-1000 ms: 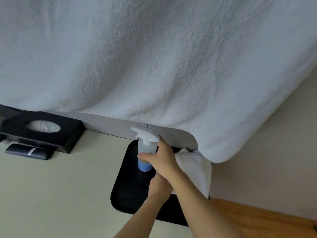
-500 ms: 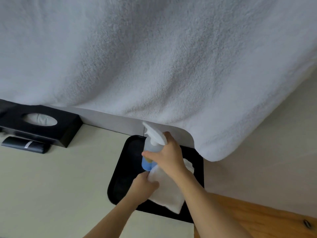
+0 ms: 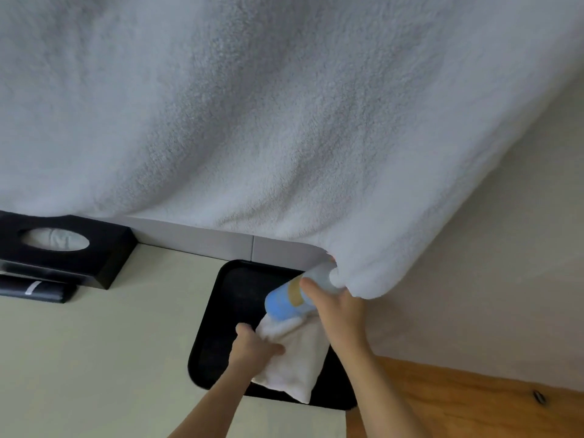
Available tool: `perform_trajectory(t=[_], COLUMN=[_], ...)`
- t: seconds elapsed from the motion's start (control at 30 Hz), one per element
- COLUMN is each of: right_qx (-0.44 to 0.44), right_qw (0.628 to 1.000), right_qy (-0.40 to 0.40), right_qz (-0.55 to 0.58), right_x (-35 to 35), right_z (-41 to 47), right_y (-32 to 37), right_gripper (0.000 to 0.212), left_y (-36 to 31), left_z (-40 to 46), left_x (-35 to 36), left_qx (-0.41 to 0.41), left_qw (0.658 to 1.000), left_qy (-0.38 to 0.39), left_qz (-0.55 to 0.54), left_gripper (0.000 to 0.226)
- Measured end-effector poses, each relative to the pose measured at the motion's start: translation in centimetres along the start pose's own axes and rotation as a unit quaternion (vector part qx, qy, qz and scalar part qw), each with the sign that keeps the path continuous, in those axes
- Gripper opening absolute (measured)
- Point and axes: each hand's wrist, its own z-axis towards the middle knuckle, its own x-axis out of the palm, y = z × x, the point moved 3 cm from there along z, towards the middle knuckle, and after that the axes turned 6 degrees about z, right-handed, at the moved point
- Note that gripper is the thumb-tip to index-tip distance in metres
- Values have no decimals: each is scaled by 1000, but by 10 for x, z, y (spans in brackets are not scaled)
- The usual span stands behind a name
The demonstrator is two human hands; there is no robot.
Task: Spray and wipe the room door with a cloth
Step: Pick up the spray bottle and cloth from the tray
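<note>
Both hands full: right hand (image 3: 343, 314) wrapped on spray bottle (image 3: 292, 297), tipped, nozzle end up-right under hanging towel (image 3: 284, 121); left hand (image 3: 252, 349) pinching cloth (image 3: 294, 365) just below bottle, over black tray (image 3: 221, 327). Door not in view.

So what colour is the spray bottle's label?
Light blue with a tan band, seen on the spray bottle in the right hand, head view.

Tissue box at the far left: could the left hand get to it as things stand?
Probably not right away: the left hand is gripping the cloth over the tray. The counter toward the tissue box looks unobstructed, though.
</note>
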Motion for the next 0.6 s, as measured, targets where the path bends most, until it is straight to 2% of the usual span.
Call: perform_trajectory(t=[0.03,0.1,0.23,0.3,0.47,0.6], right_qx=[9,27,55,46,58,103], right_qw=[1000,998,990,989,991,984], right_qy=[-14,-50,-122,-136,-111,-145], right_qz=[13,35,51,35,-36,-16], right_x=[-10,-30,-64,-76,-87,-95], right_z=[-2,-6,-17,-22,-43,-69], right_y=[-1,-6,-2,5,23,32], right_gripper=[47,48,69,63,40,45], left_y=[0,-5,4,9,5,-7], left_z=[3,-1,-14,-26,-64,-107], left_x=[2,0,-14,-29,-61,-73], left_qx=[4,34,77,73,102,151], left_qw=[1000,997,994,996,993,987], left_qy=[24,48,39,36,42,39], left_qz=[7,55,65,26,-43,-42], left_gripper=[40,28,22,25,32,35])
